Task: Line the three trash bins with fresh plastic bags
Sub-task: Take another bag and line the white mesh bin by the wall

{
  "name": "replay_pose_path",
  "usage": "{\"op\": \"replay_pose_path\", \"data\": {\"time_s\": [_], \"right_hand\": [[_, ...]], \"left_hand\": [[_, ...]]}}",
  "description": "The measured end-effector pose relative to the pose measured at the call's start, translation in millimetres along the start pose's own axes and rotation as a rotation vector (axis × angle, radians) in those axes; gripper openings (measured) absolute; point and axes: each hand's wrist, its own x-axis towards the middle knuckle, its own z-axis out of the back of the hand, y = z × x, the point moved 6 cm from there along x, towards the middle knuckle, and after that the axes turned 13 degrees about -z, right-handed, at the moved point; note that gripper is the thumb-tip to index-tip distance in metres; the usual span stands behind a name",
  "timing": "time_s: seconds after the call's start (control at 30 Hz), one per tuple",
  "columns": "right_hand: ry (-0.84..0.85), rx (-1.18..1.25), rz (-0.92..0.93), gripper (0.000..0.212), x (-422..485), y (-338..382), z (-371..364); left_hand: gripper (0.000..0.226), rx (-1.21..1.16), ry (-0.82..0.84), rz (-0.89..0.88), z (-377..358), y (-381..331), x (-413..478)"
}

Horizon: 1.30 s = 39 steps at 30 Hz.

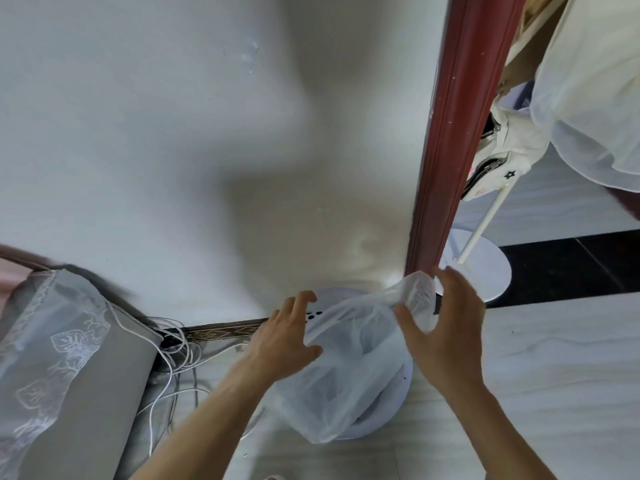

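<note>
Head view, looking down: thin translucent white plastic bag spread over round white plastic trash bin, billowing loose across the opening and sagging past the near rim toward the floor. Bin standing on pale marbled floor tiles, up against plain white wall, just beside the foot of a reddish-brown moulded door frame. Left grip, a bare hand, closed on the bag's left edge, thumb pressed onto the film, fingers curled behind it. Right grip, also bare, pinching a bunched fold at the bag's far right edge between thumb and curled fingers. Small dark dots on the bin's far part, between the two grips; cannot tell what they are. Left of the bin: tangle of thin white cables on the floor, brown patterned skirting strip along the wall, grey cushioned seat under white lace cover. Right, past the door frame: flat round white stand base with thin white pole, near a black floor band; cream zipped jacket hanging above, sheer white cloth beside it.
</note>
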Motion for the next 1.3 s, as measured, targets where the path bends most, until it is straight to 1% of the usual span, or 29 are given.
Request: {"op": "replay_pose_path", "data": {"time_s": [0.03,0.07,0.13,0.2,0.27,0.33,0.4,0.47,0.5,0.53,0.57,0.6,0.63,0.67,0.7,0.77,0.8,0.83,0.87,0.9,0.93,1.0,1.07,1.1,1.13,1.2,1.3], "right_hand": [[0.029,-0.046,0.130,0.064,-13,11,-5],[0.111,-0.122,0.245,0.060,-26,18,-17],[0.340,-0.344,0.406,0.062,-52,14,-49],[0.535,-0.537,0.433,0.065,-63,-5,-71],[0.668,-0.667,0.403,0.059,-58,-21,-74],[0.688,-0.737,0.390,0.048,-44,-28,-62],[0.623,-0.753,0.359,0.051,-26,-28,-43],[0.560,-0.793,0.311,0.053,-9,-32,-29],[0.539,-0.811,0.287,0.052,-3,-34,-25],[0.536,-0.822,0.271,0.051,2,-37,-24],[0.542,-0.826,0.268,0.049,5,-36,-23],[0.558,-0.834,0.267,0.047,5,-33,-24],[0.573,-0.847,0.274,0.044,4,-30,-26],[0.579,-0.853,0.291,0.039,0,-24,-28],[0.574,-0.847,0.314,0.033,-5,-18,-30],[0.538,-0.794,0.354,0.017,-11,-6,-37],[0.538,-0.777,0.350,0.020,-12,-3,-42],[0.560,-0.776,0.330,0.029,-12,-2,-47],[0.596,-0.790,0.309,0.038,-12,-5,-53],[0.616,-0.807,0.304,0.046,-11,-8,-58],[0.625,-0.835,0.300,0.053,-9,-10,-61],[0.615,-0.873,0.289,0.064,-4,-15,-64],[0.593,-0.875,0.285,0.071,2,-18,-64],[0.589,-0.853,0.279,0.072,5,-18,-64],[0.592,-0.826,0.267,0.071,6,-20,-65],[0.590,-0.797,0.279,0.062,5,-21,-70],[0.572,-0.892,0.371,0.041,-5,-20,-88]], "left_hand": [[0.079,-0.005,0.017,0.045,-6,5,0],[0.078,-0.011,0.030,0.085,-12,11,-1],[0.071,-0.056,0.048,0.149,-21,19,-4],[0.054,-0.066,0.035,0.197,-25,26,-5],[0.039,-0.120,-0.062,0.278,-18,38,-6],[0.033,-0.260,-0.185,0.412,-3,58,-12],[0.031,-0.285,-0.244,0.527,11,83,-23],[0.032,-0.240,-0.202,0.605,18,103,-38],[0.036,-0.207,-0.140,0.628,17,109,-42],[0.046,-0.174,-0.061,0.634,15,110,-44],[0.063,-0.145,0.016,0.613,11,105,-45],[0.081,-0.108,0.056,0.555,9,98,-40],[0.094,-0.049,0.035,0.456,10,86,-34],[0.099,0.043,-0.035,0.321,18,68,-26],[0.096,0.148,-0.127,0.163,26,46,-17],[0.076,0.317,-0.284,-0.117,31,5,-3],[0.061,0.344,-0.300,-0.215,26,-11,2],[0.047,0.349,-0.258,-0.293,17,-23,7],[0.037,0.364,-0.168,-0.336,2,-28,9],[0.034,0.400,-0.099,-0.380,-9,-30,11],[0.038,0.449,-0.066,-0.426,-13,-29,12],[0.047,0.520,-0.113,-0.547,-10,-25,15],[0.039,0.607,-0.230,-0.723,-6,-27,11],[0.033,0.640,-0.246,-0.816,-9,-32,6],[0.030,0.662,-0.218,-0.890,-16,-36,1],[0.029,0.670,-0.131,-0.948,-34,-39,-1],[0.025,0.674,0.000,-0.821,-46,-30,28]]}}
